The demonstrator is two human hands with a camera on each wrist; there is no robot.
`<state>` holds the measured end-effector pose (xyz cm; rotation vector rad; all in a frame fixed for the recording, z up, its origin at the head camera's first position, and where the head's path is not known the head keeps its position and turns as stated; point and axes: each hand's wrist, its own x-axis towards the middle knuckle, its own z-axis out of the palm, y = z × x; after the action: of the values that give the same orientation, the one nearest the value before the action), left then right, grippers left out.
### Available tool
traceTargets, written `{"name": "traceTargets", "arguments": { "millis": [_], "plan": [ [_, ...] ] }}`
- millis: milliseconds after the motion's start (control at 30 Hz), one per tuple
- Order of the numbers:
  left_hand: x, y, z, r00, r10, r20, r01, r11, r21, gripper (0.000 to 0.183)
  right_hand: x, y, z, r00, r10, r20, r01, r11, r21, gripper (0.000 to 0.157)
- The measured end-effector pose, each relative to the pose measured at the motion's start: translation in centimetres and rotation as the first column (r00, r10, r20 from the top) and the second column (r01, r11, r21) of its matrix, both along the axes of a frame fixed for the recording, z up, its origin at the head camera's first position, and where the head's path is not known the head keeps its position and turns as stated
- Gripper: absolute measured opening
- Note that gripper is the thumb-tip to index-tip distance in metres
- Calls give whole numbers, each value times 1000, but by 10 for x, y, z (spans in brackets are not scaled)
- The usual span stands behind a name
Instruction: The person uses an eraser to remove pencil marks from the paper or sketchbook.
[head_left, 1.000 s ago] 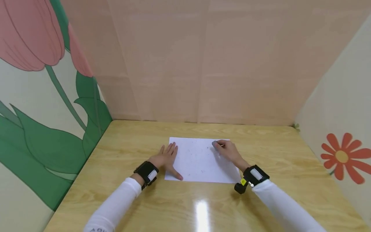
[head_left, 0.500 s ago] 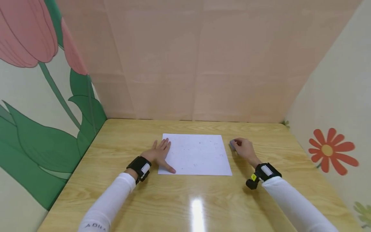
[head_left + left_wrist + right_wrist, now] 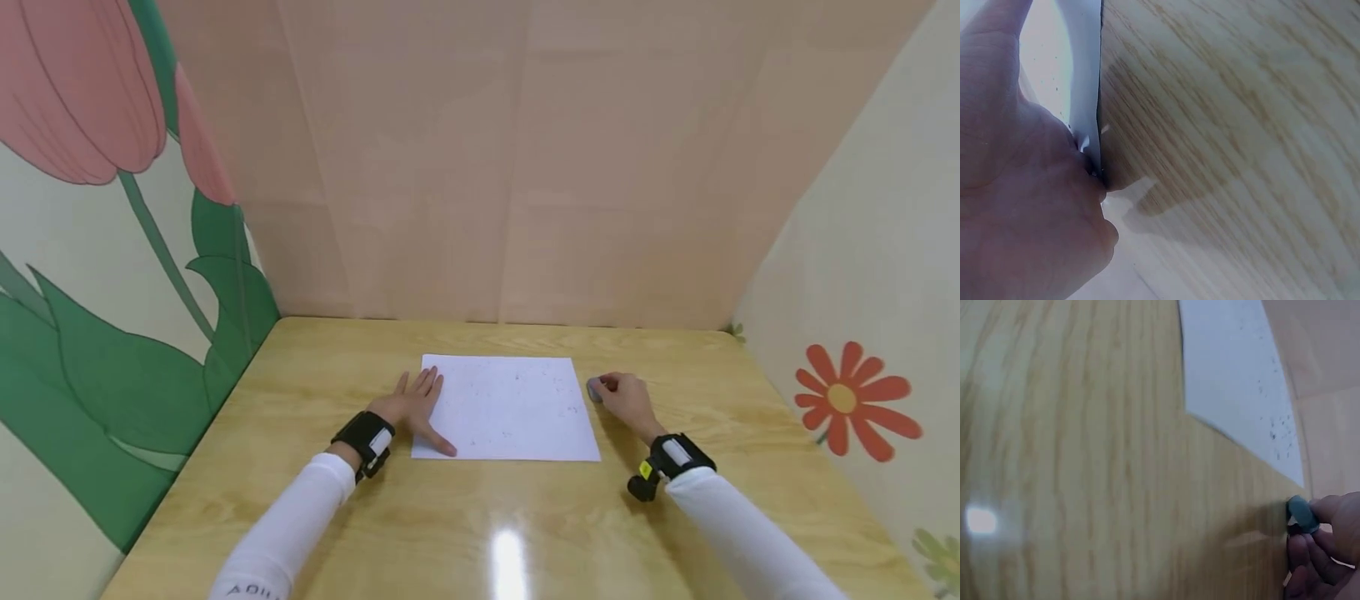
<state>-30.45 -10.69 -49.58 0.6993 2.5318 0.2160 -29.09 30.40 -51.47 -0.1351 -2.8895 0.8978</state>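
A white sheet of paper (image 3: 510, 408) lies on the wooden table, scattered with small dark specks. Across its left edge rests my left hand (image 3: 414, 410), fingers spread and thumb stretched toward the near edge; the left wrist view shows this hand (image 3: 1029, 181) close up beside the paper's edge (image 3: 1088, 69). Just right of the sheet, my right hand (image 3: 628, 402) pinches a small blue-grey eraser (image 3: 595, 389). In the right wrist view the eraser (image 3: 1302, 514) looks rounded, held between thumb and fingers, near a corner of the paper (image 3: 1235, 375).
The wood-grain table (image 3: 465, 517) extends around the paper on all sides. A plain pinkish covering (image 3: 517, 167) rises behind its far edge. Walls with painted flowers (image 3: 842, 398) stand at left and right. Both wrists wear black straps (image 3: 366, 439) with small devices.
My right hand has moved off the paper to the right, still pinching the eraser. The left hand stays on the paper's left edge. The head view has shifted slightly.
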Motion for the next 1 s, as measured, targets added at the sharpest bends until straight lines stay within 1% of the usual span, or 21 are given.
{"name": "traceTargets", "arguments": {
  "millis": [67, 100, 167, 267, 333, 467, 567, 700, 733, 833, 933, 967, 1000],
  "plan": [
    [-3, 0, -11, 1000, 7, 3, -7, 1000, -6, 156, 2, 1, -3, 1000, 5, -18, -5, 1000, 21, 36],
    [-3, 0, -13, 1000, 8, 7, -7, 1000, -21, 156, 2, 2, -4, 999, 14, -36, -13, 999, 30, 35],
    [-6, 1, -20, 1000, 16, -6, -16, 1000, -24, 157, 3, 3, -7, 997, 23, -75, -20, 999, 47, 34],
    [-8, 3, -26, 999, 25, -29, -25, 1000, -1, 157, 2, 5, -8, 993, 30, -110, -24, 998, 57, 34],
    [-9, 4, -29, 999, 25, -30, -25, 1000, 2, 156, 2, 5, -9, 993, 29, -113, -22, 998, 58, 33],
    [-9, 3, -32, 999, 34, -29, -33, 999, 15, 154, 2, 2, -8, 995, 30, -94, -26, 999, 45, 33],
    [-8, -1, -32, 998, 44, -46, -42, 998, 35, 152, 1, -1, -8, 997, 30, -73, -28, 999, 26, 34],
    [-3, -8, -34, 998, 34, -53, -31, 999, 41, 150, 0, -4, -13, 997, 48, -64, -47, 999, 16, 34],
    [0, -10, -32, 998, 32, -50, -30, 999, 43, 149, 0, -4, -15, 996, 53, -68, -52, 998, 18, 34],
    [10, -13, -19, 999, 24, -40, -22, 998, 51, 144, -2, -6, -18, 995, 63, -73, -61, 998, 25, 33],
    [16, -12, -5, 998, 4, -57, -1, 999, 50, 136, -3, -6, -17, 996, 66, -65, -65, 998, 21, 34],
    [17, -12, -3, 998, -8, -65, 12, 998, 55, 133, -4, -4, -17, 995, 61, -79, -60, 998, 13, 35],
    [16, -13, -3, 997, -20, -72, 25, 998, 62, 130, -4, -3, -16, 992, 55, -117, -54, 998, 11, 34]
  ]
}}
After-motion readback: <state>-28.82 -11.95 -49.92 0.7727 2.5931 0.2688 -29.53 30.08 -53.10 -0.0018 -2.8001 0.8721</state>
